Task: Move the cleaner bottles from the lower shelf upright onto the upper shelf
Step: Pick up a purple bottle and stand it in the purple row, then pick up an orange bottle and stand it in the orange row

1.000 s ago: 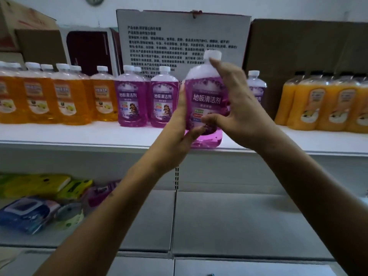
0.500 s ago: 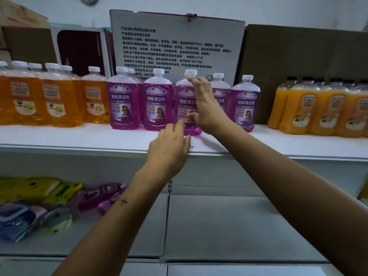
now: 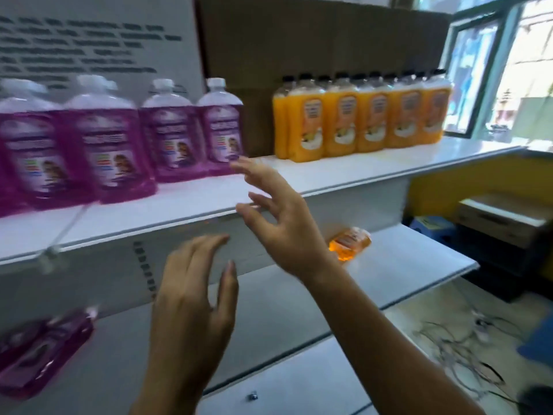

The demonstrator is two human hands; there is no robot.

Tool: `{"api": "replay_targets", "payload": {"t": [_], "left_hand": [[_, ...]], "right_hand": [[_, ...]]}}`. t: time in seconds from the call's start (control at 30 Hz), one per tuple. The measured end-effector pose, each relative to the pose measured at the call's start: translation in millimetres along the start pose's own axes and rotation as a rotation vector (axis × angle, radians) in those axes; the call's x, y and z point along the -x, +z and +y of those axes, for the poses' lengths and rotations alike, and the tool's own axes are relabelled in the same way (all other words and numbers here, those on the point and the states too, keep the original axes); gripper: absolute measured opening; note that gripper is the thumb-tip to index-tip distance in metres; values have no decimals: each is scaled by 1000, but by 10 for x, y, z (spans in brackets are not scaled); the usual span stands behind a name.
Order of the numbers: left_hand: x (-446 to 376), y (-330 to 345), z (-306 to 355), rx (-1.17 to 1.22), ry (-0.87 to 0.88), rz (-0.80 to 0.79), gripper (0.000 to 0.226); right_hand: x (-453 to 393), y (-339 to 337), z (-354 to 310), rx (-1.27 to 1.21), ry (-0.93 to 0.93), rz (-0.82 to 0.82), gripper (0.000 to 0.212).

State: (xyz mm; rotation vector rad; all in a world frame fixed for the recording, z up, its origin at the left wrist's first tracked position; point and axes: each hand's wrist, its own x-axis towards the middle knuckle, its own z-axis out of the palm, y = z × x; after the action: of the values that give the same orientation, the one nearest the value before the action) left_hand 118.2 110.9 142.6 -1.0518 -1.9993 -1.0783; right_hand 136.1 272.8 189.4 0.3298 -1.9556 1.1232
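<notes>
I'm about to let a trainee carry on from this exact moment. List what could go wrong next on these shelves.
1. The orange bottle lies on its side on the lower shelf, partly hidden behind the right hand; a hasty reach could roll it.
2. The purple bottles crowd the upper shelf; pushing another in could topple one.
3. Both hands are open and empty, left hand too, and the view is blurred, so a hurried grab may slip.

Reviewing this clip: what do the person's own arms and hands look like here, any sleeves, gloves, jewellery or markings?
Both forearms are bare as far as the frame shows, with no sleeve edge in view. The left hand and right hand wear no gloves, and no rings, watch or bracelet can be seen. The nails look short and unpainted. Motion blur softens fine detail, so small marks cannot be ruled out.
</notes>
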Motion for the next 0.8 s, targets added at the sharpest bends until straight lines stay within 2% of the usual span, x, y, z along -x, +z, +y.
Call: {"api": "replay_targets", "payload": {"t": [0.13, 0.23, 0.4, 0.6, 0.73, 0.8], "left_hand": [[117, 769, 178, 136, -101, -153, 35], [142, 1329, 247, 169, -185, -268, 32], [160, 2173, 308, 162, -286, -440, 42], [90, 3055, 231, 141, -334, -577, 52], [-153, 3668, 137, 67, -309, -616, 65], [-304, 4022, 113, -30, -282, -692, 76]], "right_hand": [[543, -547, 375, 114, 58, 95, 43], [839, -1001, 699, 161, 201, 146, 39], [1245, -1732, 1392, 222, 417, 200, 39], [1706, -2329, 2310, 249, 636, 120, 51], [1547, -2512, 2917, 302, 721, 18, 59], [1363, -2554, 3210, 408, 693, -78, 65]]}}
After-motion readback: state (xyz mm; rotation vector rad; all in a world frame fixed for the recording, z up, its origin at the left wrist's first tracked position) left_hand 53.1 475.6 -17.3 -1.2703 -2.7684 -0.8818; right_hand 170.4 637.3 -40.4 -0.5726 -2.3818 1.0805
